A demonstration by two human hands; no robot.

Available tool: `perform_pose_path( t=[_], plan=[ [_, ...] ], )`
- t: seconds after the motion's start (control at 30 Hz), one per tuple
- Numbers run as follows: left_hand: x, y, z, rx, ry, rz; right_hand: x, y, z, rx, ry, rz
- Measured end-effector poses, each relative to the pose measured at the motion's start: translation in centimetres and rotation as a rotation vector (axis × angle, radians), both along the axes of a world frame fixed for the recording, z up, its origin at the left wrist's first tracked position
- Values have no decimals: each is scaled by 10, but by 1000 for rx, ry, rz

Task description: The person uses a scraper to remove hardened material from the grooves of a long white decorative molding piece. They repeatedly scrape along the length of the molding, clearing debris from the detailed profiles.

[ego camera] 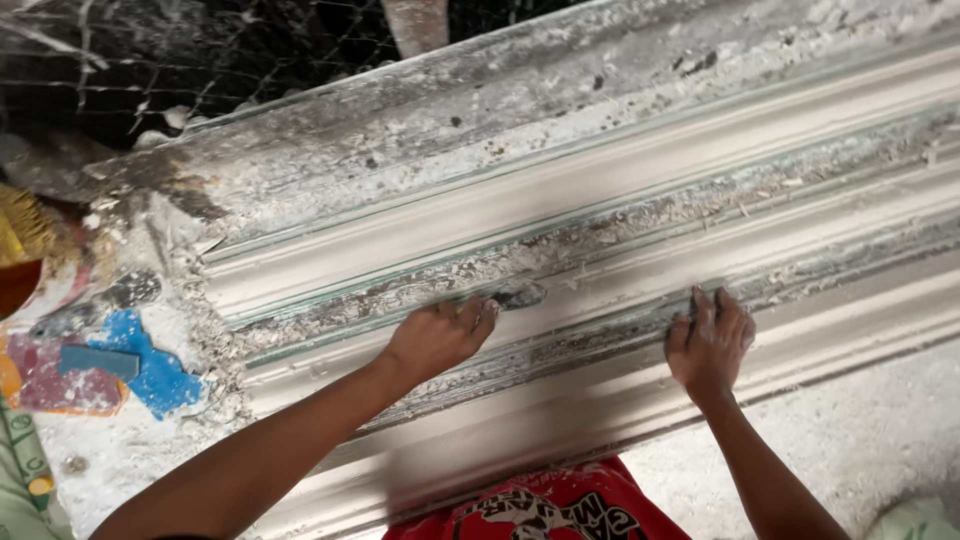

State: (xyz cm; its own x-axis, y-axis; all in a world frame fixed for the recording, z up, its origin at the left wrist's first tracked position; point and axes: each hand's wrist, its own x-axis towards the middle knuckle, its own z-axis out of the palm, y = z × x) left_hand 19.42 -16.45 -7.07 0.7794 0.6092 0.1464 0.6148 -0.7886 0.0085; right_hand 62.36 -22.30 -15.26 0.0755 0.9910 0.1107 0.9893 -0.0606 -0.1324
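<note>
A plaster-crusted workbench (130, 440) carries a long white cornice moulding (600, 220) running from eight o'clock toward two o'clock.

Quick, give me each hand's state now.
Left hand: closed on a small dark scraper, pressed to the plaster moulding.
Right hand: empty, fingers curled against the moulding.

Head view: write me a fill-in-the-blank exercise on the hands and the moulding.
1. Both hands rest on a long white plaster ____.
2. The left hand presses a small ____ into a groove.
3. The right hand lies flat, holding ____.
4. The torn sheet at far left is ____.

Missing words: moulding; scraper; nothing; blue
</note>
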Motion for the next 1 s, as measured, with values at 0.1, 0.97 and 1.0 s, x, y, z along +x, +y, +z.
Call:
perform_pose_path(
  t=[0.1,0.97,1.0],
  plan=[
    [11,5,5,-122,51,12,0,-1,2,-22,24,0],
    [57,25,9,-87,34,-31,2,5,2,17,16,-6],
    [87,35,8,-199,1,-7,0,5,6,27,36,-2]
  ],
)
